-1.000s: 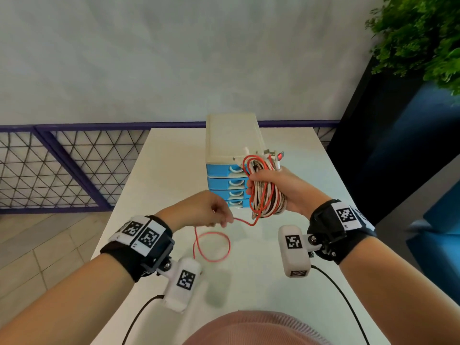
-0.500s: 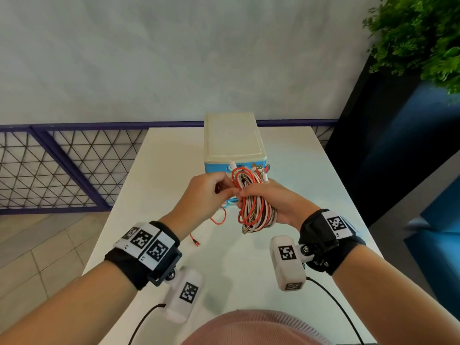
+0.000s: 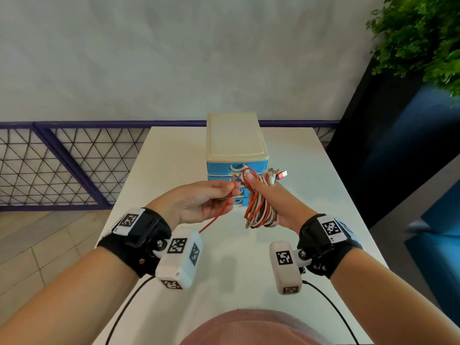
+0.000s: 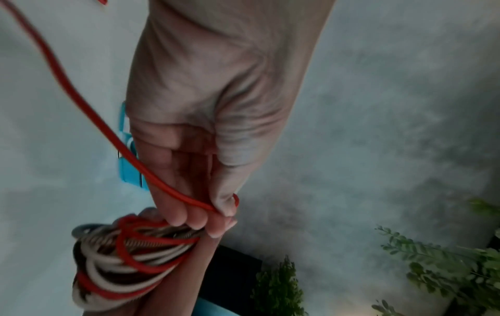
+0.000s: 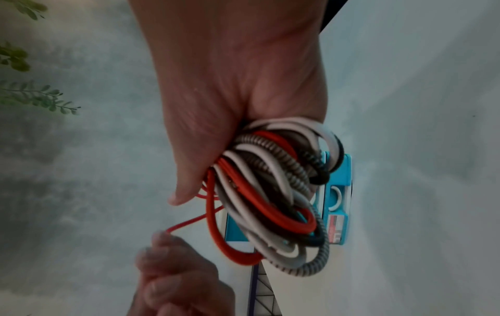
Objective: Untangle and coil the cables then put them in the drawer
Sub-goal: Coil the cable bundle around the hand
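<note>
My right hand (image 3: 271, 197) grips a coiled bundle of red, white and braided cables (image 3: 260, 210), held upright above the table in front of the drawer unit; the bundle (image 5: 281, 192) fills its palm in the right wrist view. A red USB plug (image 3: 282, 174) sticks out at the bundle's top. My left hand (image 3: 211, 197) pinches the loose red cable (image 3: 216, 217) just left of the bundle; the red cable (image 4: 151, 171) runs across its fingers to the thumb. The cable's tail hangs down toward my left wrist camera. The small drawer unit (image 3: 236, 145), cream top with blue drawers, has all drawers closed.
The white table (image 3: 154, 165) carries only the drawer unit at its far middle. A purple-framed mesh fence (image 3: 62, 168) runs along the left and behind. A dark planter with a green plant (image 3: 423, 38) stands at the right.
Both hands rose slightly and the left hand turned palm-up. The red cable's loose tail, lying looped on the table a second ago, is now short and hangs in the air.
</note>
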A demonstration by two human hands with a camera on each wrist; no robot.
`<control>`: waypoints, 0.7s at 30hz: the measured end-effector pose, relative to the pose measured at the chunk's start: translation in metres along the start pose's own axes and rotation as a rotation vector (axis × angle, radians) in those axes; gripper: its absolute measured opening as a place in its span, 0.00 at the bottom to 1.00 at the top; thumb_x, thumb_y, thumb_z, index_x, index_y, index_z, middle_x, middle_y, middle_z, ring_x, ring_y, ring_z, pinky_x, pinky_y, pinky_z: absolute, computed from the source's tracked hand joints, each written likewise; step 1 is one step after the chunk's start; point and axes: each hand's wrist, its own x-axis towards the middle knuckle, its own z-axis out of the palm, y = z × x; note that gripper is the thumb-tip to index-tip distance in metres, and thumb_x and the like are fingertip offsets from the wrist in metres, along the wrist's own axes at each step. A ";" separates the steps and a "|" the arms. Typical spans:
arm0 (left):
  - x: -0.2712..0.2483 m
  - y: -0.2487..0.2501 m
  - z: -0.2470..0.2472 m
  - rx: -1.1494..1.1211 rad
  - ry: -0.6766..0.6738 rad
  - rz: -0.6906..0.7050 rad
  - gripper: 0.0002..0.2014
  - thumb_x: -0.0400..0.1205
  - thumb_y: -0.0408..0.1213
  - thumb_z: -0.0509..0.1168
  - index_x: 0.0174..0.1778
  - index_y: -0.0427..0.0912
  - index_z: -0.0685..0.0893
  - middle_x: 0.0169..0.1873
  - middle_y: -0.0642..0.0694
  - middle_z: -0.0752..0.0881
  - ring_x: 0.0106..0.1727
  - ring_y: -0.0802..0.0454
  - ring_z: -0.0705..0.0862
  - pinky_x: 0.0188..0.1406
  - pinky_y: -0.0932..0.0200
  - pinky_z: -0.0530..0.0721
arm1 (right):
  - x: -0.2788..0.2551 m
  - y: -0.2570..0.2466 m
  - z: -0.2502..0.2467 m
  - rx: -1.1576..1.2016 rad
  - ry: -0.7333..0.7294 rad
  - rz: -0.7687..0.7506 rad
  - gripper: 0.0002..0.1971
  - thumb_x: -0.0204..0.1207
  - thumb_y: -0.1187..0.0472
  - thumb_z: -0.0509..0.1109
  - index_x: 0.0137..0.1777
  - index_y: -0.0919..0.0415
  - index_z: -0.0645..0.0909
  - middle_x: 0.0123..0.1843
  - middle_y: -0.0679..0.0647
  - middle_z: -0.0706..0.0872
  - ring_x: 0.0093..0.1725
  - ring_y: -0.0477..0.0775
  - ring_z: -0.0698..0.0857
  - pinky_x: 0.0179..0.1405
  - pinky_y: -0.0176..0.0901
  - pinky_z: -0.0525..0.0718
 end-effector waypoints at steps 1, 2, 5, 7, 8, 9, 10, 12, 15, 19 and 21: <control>0.000 0.000 0.004 0.019 -0.010 -0.014 0.06 0.81 0.33 0.64 0.45 0.39 0.87 0.33 0.50 0.89 0.29 0.59 0.86 0.33 0.65 0.89 | 0.000 0.000 0.003 0.007 -0.023 -0.008 0.28 0.72 0.36 0.71 0.56 0.61 0.81 0.42 0.63 0.86 0.41 0.54 0.86 0.46 0.49 0.86; 0.001 -0.001 0.008 0.038 -0.018 -0.031 0.05 0.80 0.34 0.66 0.45 0.39 0.87 0.33 0.49 0.90 0.30 0.59 0.87 0.35 0.65 0.89 | -0.001 0.001 0.006 0.030 -0.055 -0.012 0.30 0.72 0.35 0.70 0.60 0.62 0.81 0.48 0.66 0.88 0.47 0.57 0.88 0.51 0.52 0.87; 0.005 -0.005 0.018 0.081 -0.022 -0.080 0.04 0.78 0.35 0.69 0.42 0.39 0.88 0.31 0.49 0.90 0.29 0.60 0.88 0.37 0.67 0.88 | -0.003 -0.001 0.011 0.165 -0.130 0.030 0.30 0.76 0.37 0.64 0.67 0.60 0.79 0.54 0.62 0.90 0.53 0.57 0.90 0.49 0.48 0.88; 0.007 -0.008 0.023 0.091 -0.009 -0.089 0.05 0.78 0.36 0.69 0.39 0.39 0.87 0.29 0.49 0.90 0.28 0.61 0.87 0.33 0.69 0.87 | -0.005 -0.003 0.014 0.198 -0.185 0.064 0.31 0.77 0.36 0.62 0.70 0.59 0.78 0.62 0.64 0.88 0.58 0.59 0.89 0.51 0.46 0.88; 0.008 -0.009 0.025 0.088 -0.006 -0.089 0.06 0.79 0.37 0.69 0.39 0.39 0.87 0.28 0.49 0.90 0.27 0.61 0.87 0.31 0.70 0.87 | -0.005 -0.003 0.015 0.214 -0.217 0.080 0.31 0.78 0.36 0.61 0.72 0.58 0.77 0.64 0.63 0.87 0.60 0.59 0.88 0.52 0.45 0.87; 0.008 -0.009 0.026 0.084 -0.008 -0.089 0.06 0.78 0.37 0.69 0.38 0.39 0.87 0.28 0.49 0.90 0.26 0.61 0.87 0.29 0.70 0.87 | -0.006 -0.004 0.015 0.231 -0.253 0.094 0.31 0.79 0.36 0.60 0.73 0.58 0.77 0.63 0.62 0.88 0.60 0.58 0.88 0.52 0.44 0.87; 0.009 -0.010 0.026 0.083 -0.011 -0.088 0.07 0.78 0.37 0.69 0.37 0.38 0.88 0.27 0.48 0.90 0.26 0.61 0.87 0.28 0.70 0.87 | -0.008 -0.006 0.014 0.251 -0.282 0.109 0.31 0.79 0.37 0.59 0.73 0.58 0.77 0.60 0.60 0.89 0.57 0.56 0.89 0.49 0.42 0.88; 0.008 -0.011 0.027 0.099 -0.017 -0.086 0.07 0.78 0.37 0.70 0.36 0.38 0.89 0.28 0.47 0.90 0.26 0.60 0.87 0.27 0.69 0.87 | -0.012 -0.009 0.012 0.277 -0.315 0.122 0.27 0.80 0.42 0.61 0.70 0.60 0.78 0.52 0.58 0.91 0.48 0.54 0.91 0.43 0.42 0.89; 0.006 -0.014 0.028 0.202 -0.008 -0.081 0.06 0.78 0.38 0.70 0.38 0.40 0.88 0.28 0.49 0.89 0.24 0.61 0.86 0.25 0.69 0.86 | -0.010 -0.007 0.010 0.225 -0.293 0.089 0.13 0.79 0.57 0.69 0.59 0.65 0.82 0.44 0.61 0.89 0.38 0.55 0.90 0.37 0.44 0.89; 0.005 -0.021 0.023 0.303 -0.019 -0.036 0.14 0.81 0.50 0.65 0.33 0.48 0.80 0.22 0.55 0.75 0.17 0.61 0.66 0.16 0.70 0.68 | 0.001 -0.006 0.005 0.127 -0.014 0.014 0.03 0.73 0.66 0.69 0.45 0.63 0.78 0.32 0.61 0.82 0.28 0.56 0.84 0.32 0.46 0.85; 0.004 -0.026 0.017 0.229 -0.120 -0.046 0.16 0.84 0.51 0.59 0.34 0.48 0.76 0.22 0.55 0.67 0.18 0.60 0.60 0.15 0.69 0.61 | 0.008 -0.009 -0.002 0.178 0.130 -0.038 0.03 0.73 0.67 0.68 0.46 0.64 0.78 0.34 0.62 0.82 0.29 0.56 0.84 0.33 0.46 0.85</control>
